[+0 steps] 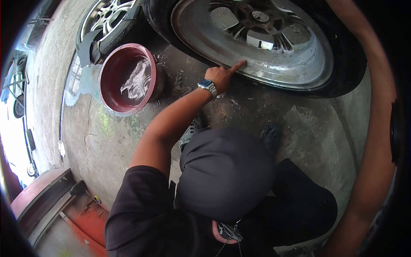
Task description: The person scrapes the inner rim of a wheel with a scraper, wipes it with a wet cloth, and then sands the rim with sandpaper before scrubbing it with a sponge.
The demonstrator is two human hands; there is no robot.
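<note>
My left hand (221, 78), with a silver watch on the wrist, reaches to the near edge of a large wheel. Its index finger is stretched out and its tip rests on the metal rim (278, 68); the other fingers look bent, and nothing shows in the hand. The rim is dull silver with wet-looking patches, and a black tire (349, 70) surrounds it. My right arm runs up the right side of the view past the tire, and its hand is out of frame.
Left of my arm stands a red basin (107, 81) with liquid inside. A second wheel (107, 17) lies behind it. Small pale scraps dot the concrete floor (299, 128). Dark cloth and two shoes show below. A red and grey object (81, 214) sits at lower left.
</note>
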